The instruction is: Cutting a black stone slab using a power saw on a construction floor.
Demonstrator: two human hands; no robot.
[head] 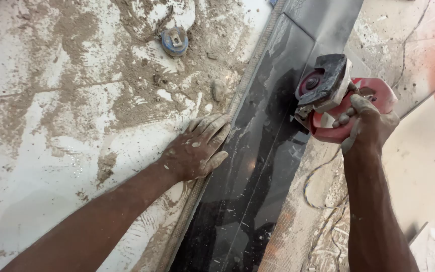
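The long black stone slab (258,166) runs from near the viewer up and away to the right. On its left edge the left hand (197,151) lies flat, fingers spread, gripping nothing. Farther along, over its right edge, the right hand (366,123) is closed around a red cutter (331,98). A blue disc (174,41) lies beyond, left of the slab on the dusty floor (51,100).

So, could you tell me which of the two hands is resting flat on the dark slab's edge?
The left hand; the right hand grips the red cutter instead.
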